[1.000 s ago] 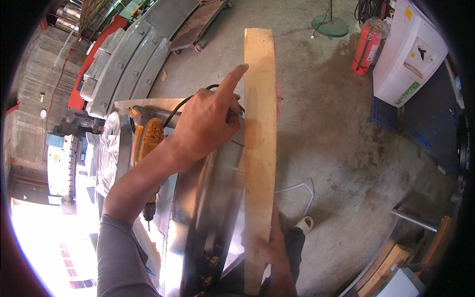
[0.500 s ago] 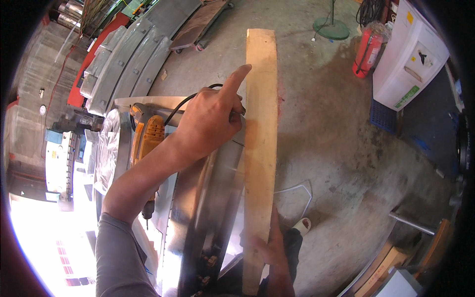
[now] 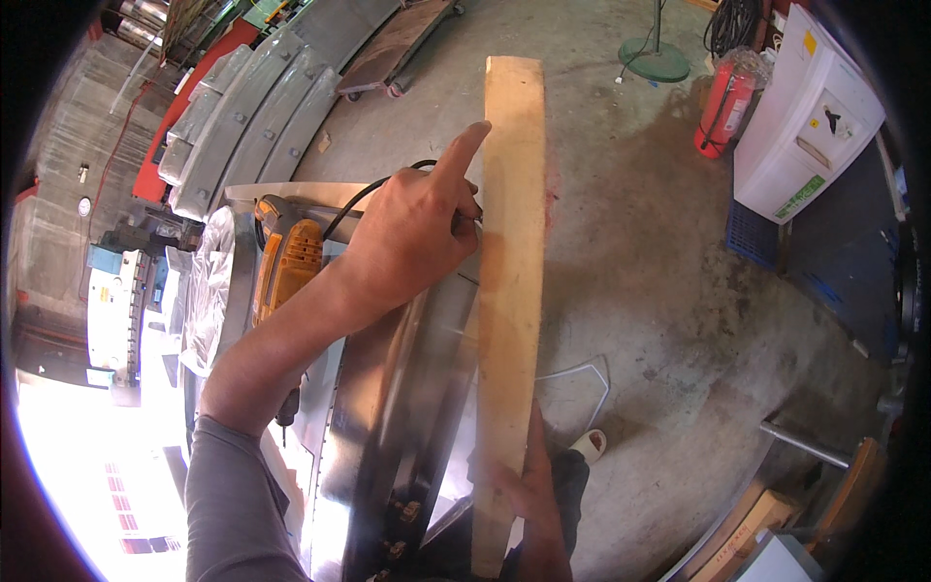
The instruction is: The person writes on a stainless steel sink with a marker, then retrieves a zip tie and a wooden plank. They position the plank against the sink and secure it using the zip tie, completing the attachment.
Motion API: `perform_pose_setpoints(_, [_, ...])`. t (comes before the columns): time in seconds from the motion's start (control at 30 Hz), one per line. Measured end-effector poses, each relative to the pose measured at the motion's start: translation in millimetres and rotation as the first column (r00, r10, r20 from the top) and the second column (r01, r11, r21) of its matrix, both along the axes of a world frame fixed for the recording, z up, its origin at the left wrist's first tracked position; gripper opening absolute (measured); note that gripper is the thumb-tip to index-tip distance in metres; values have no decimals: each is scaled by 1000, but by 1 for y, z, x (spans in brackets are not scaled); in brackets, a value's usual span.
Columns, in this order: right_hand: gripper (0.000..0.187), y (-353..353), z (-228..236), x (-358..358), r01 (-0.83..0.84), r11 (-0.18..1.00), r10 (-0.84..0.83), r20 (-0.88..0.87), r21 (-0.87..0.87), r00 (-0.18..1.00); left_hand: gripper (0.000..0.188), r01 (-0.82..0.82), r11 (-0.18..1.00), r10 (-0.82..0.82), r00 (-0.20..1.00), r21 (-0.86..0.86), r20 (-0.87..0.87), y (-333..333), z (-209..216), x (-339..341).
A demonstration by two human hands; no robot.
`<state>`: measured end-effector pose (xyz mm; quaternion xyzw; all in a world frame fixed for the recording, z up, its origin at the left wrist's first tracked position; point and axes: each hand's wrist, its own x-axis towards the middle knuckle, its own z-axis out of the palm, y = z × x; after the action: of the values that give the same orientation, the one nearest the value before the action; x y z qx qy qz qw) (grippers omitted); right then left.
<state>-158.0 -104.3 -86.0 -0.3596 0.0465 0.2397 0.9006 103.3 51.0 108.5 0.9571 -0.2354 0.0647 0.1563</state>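
A long pale wooden board [image 3: 512, 281] runs nearly upright through the middle of the view. My left hand [image 3: 417, 218] is at its left edge, the index finger stretched along that edge. The thumb and the other fingers are curled together beside the wood, and what they pinch, if anything, is hidden. Near the board's lower end my right hand [image 3: 529, 485] grips it from the right side; part of that hand is behind the wood. Under my left forearm lies a yellow and black power drill [image 3: 288, 262] with a black cord, its bit pointing toward me.
Shiny metal profiles [image 3: 393, 427] lie left of the board. Plastic-wrapped grey panels [image 3: 247, 126] and a wheeled dolly [image 3: 398, 48] stand far left. At the far right are a red fire extinguisher [image 3: 721, 107] and a white cabinet [image 3: 800, 126]. Wood pieces [image 3: 747, 533] sit at lower right.
The view has shifted very slightly. Both hands keep their places on the board, with the left index finger still stretched out.
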Motion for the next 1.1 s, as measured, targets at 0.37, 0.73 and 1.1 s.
perform_pose_setpoints(0.37, [107,-2,-5,-1,-33,999,32,-40,-29,999,83,-49,999,49,998,8,-43,-1,1,-2])
perform_pose_setpoints(0.73, [96,1,-8,-2,90,996,-90,1,22,996,82,-64,998,64,995,11,-78,-2,4,-2])
perform_pose_setpoints(1.1, [105,-4,-1,0,38,997,-35,-35,74,999,79,-18,1000,18,999,-10,-50,2,0,0])
